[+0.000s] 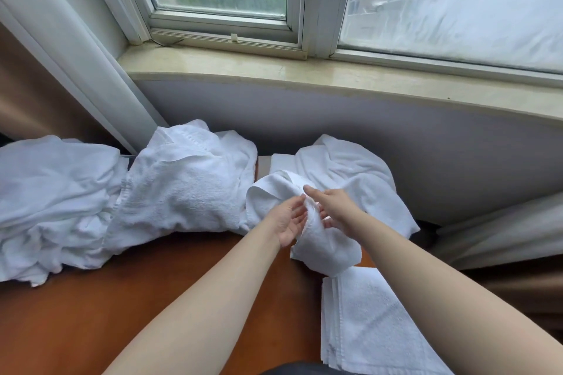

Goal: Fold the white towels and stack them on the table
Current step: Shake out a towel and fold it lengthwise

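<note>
Head view: a small white towel (323,240) is held at the centre of the frame, between both hands, its lower end hanging down onto the orange-brown table (122,298). The left hand (289,216) is seen palm up with fingers loosely spread against the cloth; whether it is pinched there cannot be told. The right hand (335,207) is laid over the towel from the right, fingers wrapped under it. A stack of folded towels (371,326) is seen at the lower right, just below the held one. Heaps of unfolded towels (122,192) are spread across the left, and another crumpled towel (350,170) lies behind the hands. A window sill (304,73) is seen above.
</note>
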The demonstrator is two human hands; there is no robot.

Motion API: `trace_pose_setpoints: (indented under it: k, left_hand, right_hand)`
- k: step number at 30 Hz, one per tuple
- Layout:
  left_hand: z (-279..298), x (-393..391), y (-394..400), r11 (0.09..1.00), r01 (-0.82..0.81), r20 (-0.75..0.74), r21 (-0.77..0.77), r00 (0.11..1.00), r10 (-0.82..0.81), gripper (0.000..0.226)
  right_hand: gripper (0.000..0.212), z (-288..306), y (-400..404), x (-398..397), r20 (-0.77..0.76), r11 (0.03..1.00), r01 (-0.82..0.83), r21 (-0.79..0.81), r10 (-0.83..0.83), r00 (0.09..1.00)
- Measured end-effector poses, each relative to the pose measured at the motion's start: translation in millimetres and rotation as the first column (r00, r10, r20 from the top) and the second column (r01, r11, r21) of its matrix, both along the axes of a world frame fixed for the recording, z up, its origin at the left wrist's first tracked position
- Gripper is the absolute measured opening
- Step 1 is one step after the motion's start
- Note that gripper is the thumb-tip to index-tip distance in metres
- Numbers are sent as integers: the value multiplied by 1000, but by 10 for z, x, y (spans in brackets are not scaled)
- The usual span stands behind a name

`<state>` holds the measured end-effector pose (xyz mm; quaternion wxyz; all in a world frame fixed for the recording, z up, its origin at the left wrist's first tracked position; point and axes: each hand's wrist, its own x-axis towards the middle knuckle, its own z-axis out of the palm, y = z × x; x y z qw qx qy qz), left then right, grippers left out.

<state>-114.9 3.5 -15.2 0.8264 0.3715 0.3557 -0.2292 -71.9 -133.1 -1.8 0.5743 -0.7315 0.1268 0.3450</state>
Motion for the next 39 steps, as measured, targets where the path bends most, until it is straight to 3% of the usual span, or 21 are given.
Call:
trace_pose_setpoints:
  k: [4,9,14,17,19,23,28,34,39]
  left_hand:
    - [-6,-27,-60,993,45,7,109,999,-46,21]
    - [-21,-23,-54,998,-54,91,30,995,51,23]
    - [-52,-80,-72,957,222,-1,189,974,-226,62]
    - [-43,-101,-100,916,315,28,249,943,-332,78]
    - [-10,-110,-138,918,252,60,307,957,-283,76]
    - [-43,-136,-143,892,17,135,451,987,-88,44]
    - [113,-191,-125,722,-206,297,660,955,1,37]
    - [444,-212,268,608,-538,358,584,843,402,41]
    - [868,-209,823,502,-610,457,613,792,405,41]
  right_hand:
    - [18,21,18,43,-6,997,-9,-71,9,1000]
    - [14,67,62,103,120,994,109,-28,-105,987]
    - [17,121,-52,104,37,956,262,133,-269,963]
    - [23,162,-131,99,-46,920,317,233,-315,948]
    - [22,195,-175,85,-104,891,365,269,-350,931]
    - [20,248,-246,77,-170,850,427,308,-393,904]
    - [16,309,-275,45,-170,827,471,307,-439,882]
    - [21,423,-465,80,-208,761,609,223,-574,792]
    - [13,669,-678,178,-167,794,560,237,-535,828]
